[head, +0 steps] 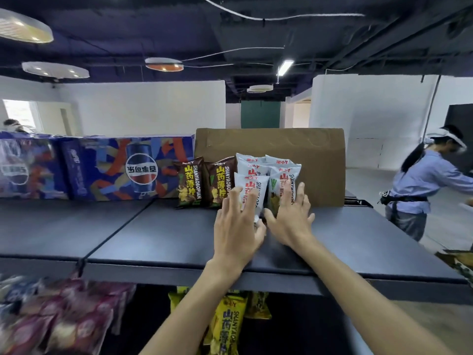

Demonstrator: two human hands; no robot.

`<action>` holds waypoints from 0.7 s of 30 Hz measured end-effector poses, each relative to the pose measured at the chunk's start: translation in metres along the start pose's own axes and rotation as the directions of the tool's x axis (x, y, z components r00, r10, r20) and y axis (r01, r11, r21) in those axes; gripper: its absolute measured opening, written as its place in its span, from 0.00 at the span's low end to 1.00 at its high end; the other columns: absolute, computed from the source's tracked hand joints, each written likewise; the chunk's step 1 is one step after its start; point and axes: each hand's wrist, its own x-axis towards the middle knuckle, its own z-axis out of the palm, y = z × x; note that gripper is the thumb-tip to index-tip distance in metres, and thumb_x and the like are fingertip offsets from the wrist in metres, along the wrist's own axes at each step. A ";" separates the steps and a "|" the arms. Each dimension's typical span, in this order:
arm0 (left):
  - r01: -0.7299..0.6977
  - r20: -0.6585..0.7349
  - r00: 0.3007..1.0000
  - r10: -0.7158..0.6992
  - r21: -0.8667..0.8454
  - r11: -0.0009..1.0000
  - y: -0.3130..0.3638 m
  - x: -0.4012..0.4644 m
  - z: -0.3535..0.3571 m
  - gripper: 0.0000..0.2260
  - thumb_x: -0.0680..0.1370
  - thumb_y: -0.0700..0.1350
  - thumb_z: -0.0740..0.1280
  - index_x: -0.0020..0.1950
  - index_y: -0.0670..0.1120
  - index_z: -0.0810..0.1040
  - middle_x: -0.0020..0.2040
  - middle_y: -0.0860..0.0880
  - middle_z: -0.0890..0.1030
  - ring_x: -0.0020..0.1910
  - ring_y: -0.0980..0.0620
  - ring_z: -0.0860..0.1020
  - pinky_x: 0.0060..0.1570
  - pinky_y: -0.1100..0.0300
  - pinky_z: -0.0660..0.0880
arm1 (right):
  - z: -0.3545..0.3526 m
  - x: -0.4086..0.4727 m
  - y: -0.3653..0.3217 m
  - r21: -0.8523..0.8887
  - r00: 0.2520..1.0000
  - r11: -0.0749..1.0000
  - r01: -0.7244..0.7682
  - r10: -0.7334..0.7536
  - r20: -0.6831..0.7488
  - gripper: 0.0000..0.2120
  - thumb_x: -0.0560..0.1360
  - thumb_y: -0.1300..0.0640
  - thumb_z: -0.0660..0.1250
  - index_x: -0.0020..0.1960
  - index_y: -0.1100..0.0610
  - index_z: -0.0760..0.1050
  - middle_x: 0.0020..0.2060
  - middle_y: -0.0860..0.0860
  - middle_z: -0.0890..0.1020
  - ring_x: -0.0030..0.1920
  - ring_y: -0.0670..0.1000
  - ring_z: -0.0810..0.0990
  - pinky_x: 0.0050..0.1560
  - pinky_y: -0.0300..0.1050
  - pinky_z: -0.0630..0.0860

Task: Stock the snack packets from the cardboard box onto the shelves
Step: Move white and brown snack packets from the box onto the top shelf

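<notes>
Left hand [236, 226] and right hand [291, 219] lay flat, fingers straight, pressing front white snack packets [252, 190] on top shelf [158, 234]. White packets stood against cardboard box [320, 160]; brown packets [204, 181] just left of them.

brown packets [190, 182]: "SHANYAOBOPIAN" | yellow packet [227, 326]: "SHANYAOB…" (cut off) | blue carton [128, 170]: Pepsi logo, upside down
</notes>
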 end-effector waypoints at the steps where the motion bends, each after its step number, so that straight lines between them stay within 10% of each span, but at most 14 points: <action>1: -0.006 0.016 1.000 0.006 -0.012 1.000 -0.002 -0.002 -0.006 0.26 0.70 0.48 0.70 0.67 0.49 0.69 0.64 0.45 0.68 0.57 0.46 0.72 0.44 0.54 0.78 | -0.004 -0.012 -0.002 0.023 1.000 1.000 0.004 -0.004 -0.006 0.42 0.77 0.44 0.63 0.79 0.51 0.39 0.78 0.55 0.41 0.77 0.61 0.45 0.71 0.70 0.53; 9: 0.248 0.531 0.828 -0.179 -0.060 0.967 -0.030 0.010 -0.002 0.36 0.74 0.50 0.70 0.76 0.59 0.55 0.64 0.42 0.68 0.58 0.39 0.73 0.51 0.48 0.74 | -0.023 -0.112 -0.008 0.043 0.982 0.991 0.127 -0.119 -0.144 0.28 0.79 0.52 0.65 0.76 0.53 0.59 0.76 0.54 0.52 0.74 0.56 0.55 0.72 0.51 0.60; 21: 0.100 0.382 0.921 -0.073 -0.051 0.994 -0.041 0.021 0.022 0.33 0.75 0.42 0.69 0.75 0.55 0.57 0.60 0.41 0.69 0.42 0.39 0.77 0.34 0.53 0.71 | -0.046 -0.319 0.038 0.111 0.873 0.981 -0.159 0.192 -0.449 0.20 0.65 0.44 0.62 0.56 0.47 0.77 0.59 0.52 0.76 0.55 0.33 0.73 0.53 0.19 0.64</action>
